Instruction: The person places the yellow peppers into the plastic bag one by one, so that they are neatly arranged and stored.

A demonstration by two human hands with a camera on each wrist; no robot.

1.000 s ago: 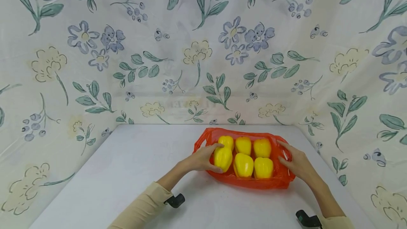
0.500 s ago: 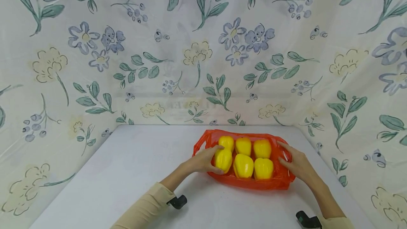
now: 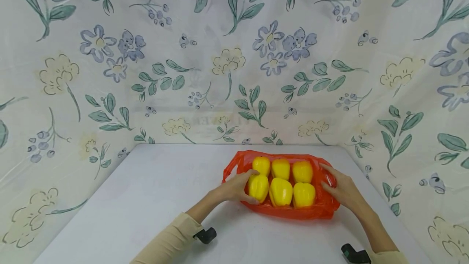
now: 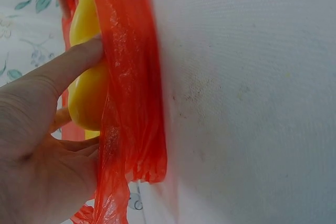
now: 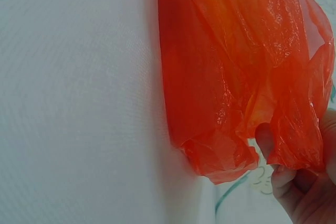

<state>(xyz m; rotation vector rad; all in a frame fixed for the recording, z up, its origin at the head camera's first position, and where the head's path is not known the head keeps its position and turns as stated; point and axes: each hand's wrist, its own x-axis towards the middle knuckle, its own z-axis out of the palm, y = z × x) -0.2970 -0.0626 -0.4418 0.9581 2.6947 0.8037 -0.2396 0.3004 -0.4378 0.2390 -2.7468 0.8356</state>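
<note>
A red plastic bag [image 3: 289,212] lies on its side with its top face open, and yellow bell peppers sit in it in two rows. My left hand [image 3: 235,186] grips the front-left yellow bell pepper [image 3: 258,188], thumb at its near side and fingers at its far side. In the left wrist view the thumb [image 4: 79,61] lies against that pepper, whose lower part is hidden behind the bag's wall. My right hand [image 3: 343,188] holds the bag's right end by the handle; in the right wrist view the fingers [image 5: 286,182] are partly hidden by crumpled red plastic.
The bag stands on a white table [image 3: 154,182], toward its right side. Behind and at both sides hangs a floral cloth [image 3: 227,80]. Dark wrist cameras [image 3: 206,235] are on both forearms.
My left hand has shifted slightly right and toward me, and the front-left pepper has settled lower, in line with the front row. The right hand stays still.
</note>
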